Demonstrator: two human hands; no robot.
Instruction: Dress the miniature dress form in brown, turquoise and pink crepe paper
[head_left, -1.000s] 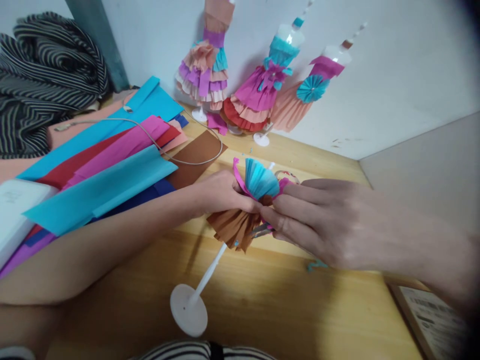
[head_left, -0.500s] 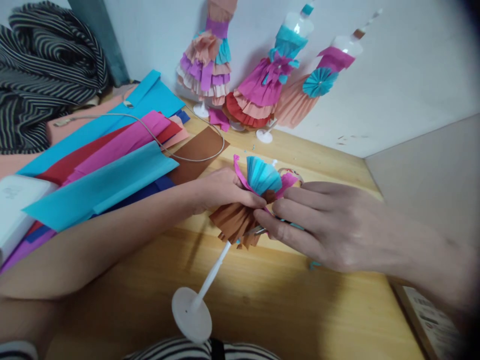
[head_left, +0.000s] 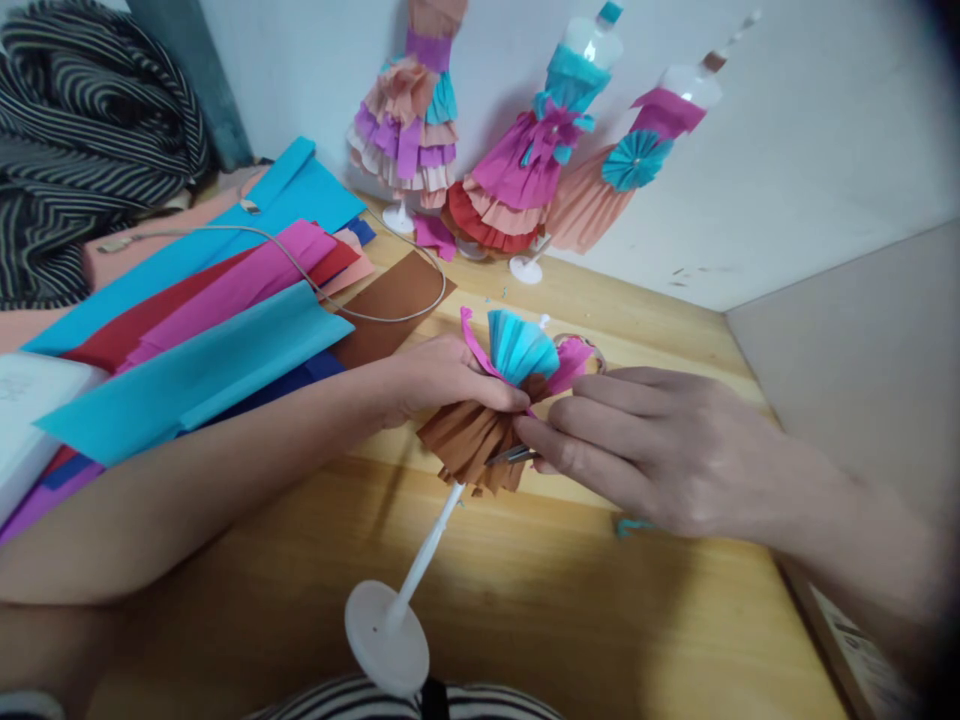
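Observation:
My left hand (head_left: 457,385) is closed round the waist of a small doll-like figure, its thumb pressed on the paper. The figure wears a pleated brown crepe-paper skirt (head_left: 472,440), a teal pleated paper fan (head_left: 521,345) and pink paper (head_left: 568,362) at the top. It tilts on a white stick with a round white base (head_left: 386,638). My right hand (head_left: 637,440) pinches at the waist beside my left thumb. Pointed metal blades of scissors (head_left: 514,456) stick out beneath its fingers, over the skirt; the handles are hidden in the hand.
Three finished-looking paper-dressed figures (head_left: 555,150) stand against the wall. Folded coloured paper sheets (head_left: 202,365) lie at the left with a grey cable (head_left: 300,265) across them. A striped cloth (head_left: 97,150) is heaped behind. A teal scrap (head_left: 634,525) lies near my right hand.
The view has shifted slightly. My right hand has moved slightly away from my left thumb, and more of the scissor blades shows over the brown skirt. My left hand keeps its hold.

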